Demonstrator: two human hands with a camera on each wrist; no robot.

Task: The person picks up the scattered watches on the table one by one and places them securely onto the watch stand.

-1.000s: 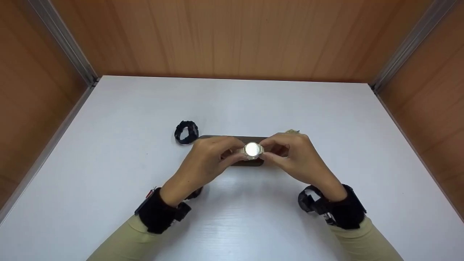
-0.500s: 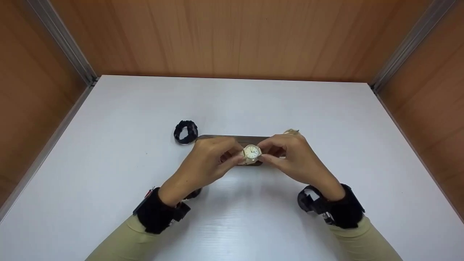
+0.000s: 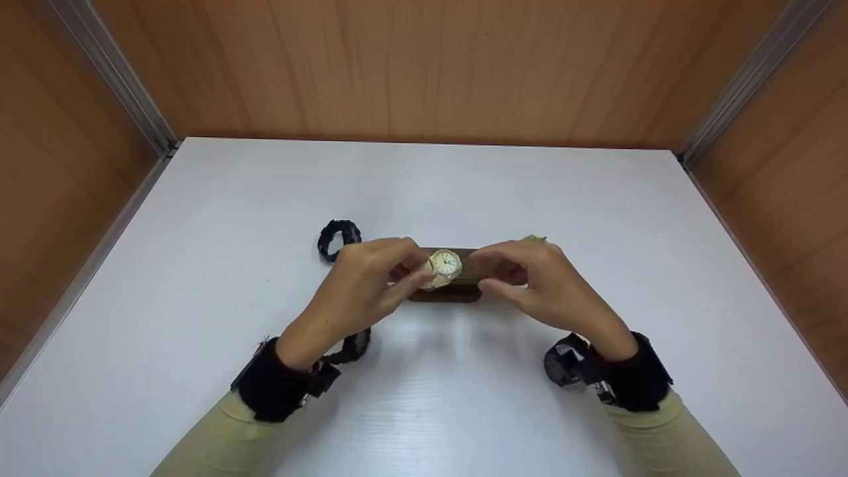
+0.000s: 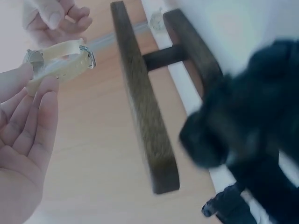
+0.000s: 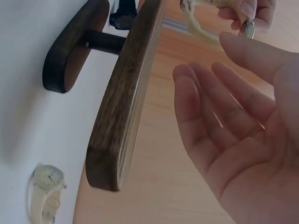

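**Pale watch held over the wooden stand**

From the head view, the left hand [image 3: 361,281] pinches a cream-strapped watch [image 3: 442,266] between fingertips and thumb, dial up, just above the dark wooden stand [image 3: 457,291] on the white table [image 3: 199,265]. The right hand [image 3: 536,281] sits close beside it, fingers loosely curved and holding nothing. A black watch [image 3: 339,240] lies near the stand's left end.

The left wrist view shows the watch's strap loop [image 4: 60,63] gripped at the fingertips, apart from the stand's top bar [image 4: 142,100].

In the right wrist view the right hand's fingers [image 5: 219,116] lie spread and relaxed beside the bar [image 5: 126,93]; a second pale watch [image 5: 44,193] rests on the table below.

I'd judge the watch is mid-carry toward the bar. Next seems to call for lining the strap loop up with a bar end and sliding it on.
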